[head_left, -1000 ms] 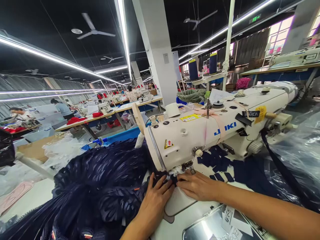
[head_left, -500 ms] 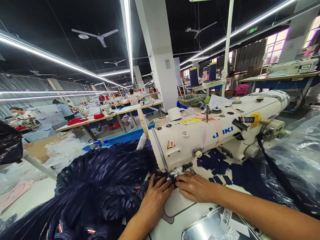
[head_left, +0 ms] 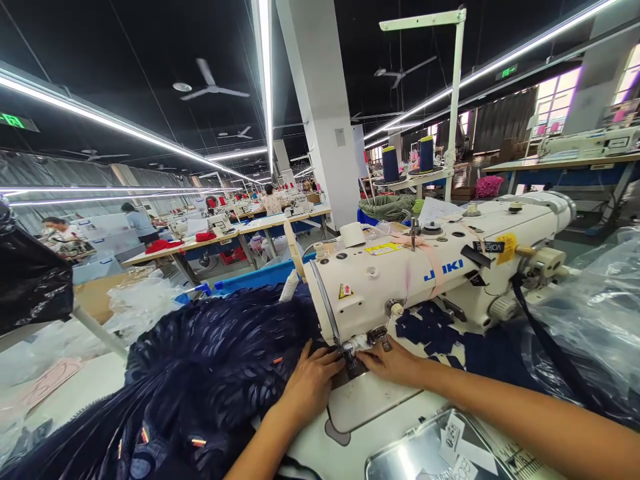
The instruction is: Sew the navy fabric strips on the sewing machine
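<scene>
Under the head of a white sewing machine, a small dark piece of fabric lies at the presser foot. My left hand rests just left of the foot, fingers stretched out over the edge of a navy garment. That garment is heaped over the left side of the table and has a leaf-like raised texture. From the right, my right hand reaches to the foot with its fingers drawn together. The machine partly hides those fingertips, and whatever is between them cannot be made out.
Navy fabric scraps lie behind my right hand. Clear plastic is bunched at the right. Paper tags lie on a shiny plate in front. A black plastic bag hangs at the left. Thread cones stand behind the machine.
My right hand has shifted slightly right and its fingers have drawn together. More of the presser foot and dark piece shows between my hands. The view has tilted up a little.
</scene>
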`<state>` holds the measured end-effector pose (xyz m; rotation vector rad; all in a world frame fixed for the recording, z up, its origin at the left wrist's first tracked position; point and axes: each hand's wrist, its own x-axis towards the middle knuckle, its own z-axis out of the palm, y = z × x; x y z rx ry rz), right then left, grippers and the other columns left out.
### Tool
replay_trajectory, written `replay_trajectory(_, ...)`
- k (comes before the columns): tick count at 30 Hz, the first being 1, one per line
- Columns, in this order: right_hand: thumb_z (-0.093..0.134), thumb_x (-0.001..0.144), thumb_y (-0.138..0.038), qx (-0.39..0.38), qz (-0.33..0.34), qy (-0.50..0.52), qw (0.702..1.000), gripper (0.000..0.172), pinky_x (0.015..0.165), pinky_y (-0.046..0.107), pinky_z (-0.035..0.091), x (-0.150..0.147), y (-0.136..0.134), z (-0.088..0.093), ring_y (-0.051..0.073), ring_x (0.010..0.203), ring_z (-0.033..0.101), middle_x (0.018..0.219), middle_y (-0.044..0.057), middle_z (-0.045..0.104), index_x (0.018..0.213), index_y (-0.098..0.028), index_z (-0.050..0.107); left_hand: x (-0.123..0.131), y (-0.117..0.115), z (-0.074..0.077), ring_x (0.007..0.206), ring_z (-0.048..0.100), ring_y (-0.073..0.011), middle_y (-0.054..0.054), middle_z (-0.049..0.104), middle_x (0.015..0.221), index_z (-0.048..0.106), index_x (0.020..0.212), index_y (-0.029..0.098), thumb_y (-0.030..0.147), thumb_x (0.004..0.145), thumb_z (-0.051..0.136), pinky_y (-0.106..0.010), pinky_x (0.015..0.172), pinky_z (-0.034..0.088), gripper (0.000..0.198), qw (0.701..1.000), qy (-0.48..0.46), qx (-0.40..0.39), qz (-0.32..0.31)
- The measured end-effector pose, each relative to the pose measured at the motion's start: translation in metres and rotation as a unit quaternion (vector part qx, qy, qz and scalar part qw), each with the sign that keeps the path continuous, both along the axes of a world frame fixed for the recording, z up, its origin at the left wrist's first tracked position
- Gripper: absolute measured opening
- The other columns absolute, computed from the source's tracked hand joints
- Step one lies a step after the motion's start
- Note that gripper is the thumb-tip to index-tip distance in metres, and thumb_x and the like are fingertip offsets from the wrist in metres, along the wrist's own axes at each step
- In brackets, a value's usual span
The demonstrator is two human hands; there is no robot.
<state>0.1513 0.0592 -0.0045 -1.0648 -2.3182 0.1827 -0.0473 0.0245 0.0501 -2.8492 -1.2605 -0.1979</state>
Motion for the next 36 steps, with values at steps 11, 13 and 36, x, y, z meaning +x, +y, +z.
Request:
replay_trajectory(11, 0.049, 0.079, -0.018, 0.032, 0.025, -0.001, 0.999, 0.015, 0.082, 0.041, 0.044, -0.001, 0.021, -0.004, 0.026, 0.091, 0.057, 0.084, 0.009, 0.066, 0.073, -0.017, 0.063, 0.014, -0.015, -0.016, 0.083, 0.053, -0.0259, -0.011, 0.06, 0.08, 0.064, 0.084, 0.012, 0.011, 0.078, 0.051, -0.042, 0.074, 0.042, 0.014, 0.968, 0.11, 0.182, 0.135)
replay_trajectory(13, 0.042, 0.083, -0.017, 0.077, 0.056, -0.025, 0.995, 0.022, 0.084, 0.042, 0.043, 0.005, 0.012, 0.003, 0.025, 0.094, 0.055, 0.086, 0.008, 0.065, 0.073, -0.018, 0.062, 0.014, -0.014, -0.015, 0.092, 0.051, -0.0279, -0.012, 0.061, 0.089, 0.063, 0.095, 0.014, 0.01, 0.077, 0.053, -0.049, 0.086, 0.035, 0.021, 0.969, 0.11, 0.171, 0.143)
replay_trajectory(36, 0.042, 0.087, -0.02, 0.214, 0.032, -0.073, 0.973, 0.021, 0.073, 0.037, 0.047, 0.008, 0.001, -0.009, 0.025, 0.084, 0.058, 0.087, 0.013, 0.063, 0.092, -0.014, 0.061, 0.015, 0.003, -0.013, 0.1, 0.05, -0.0284, -0.012, 0.062, 0.099, 0.063, 0.095, 0.017, 0.007, 0.075, 0.046, -0.052, 0.094, 0.027, 0.028, 0.977, 0.101, 0.144, 0.12)
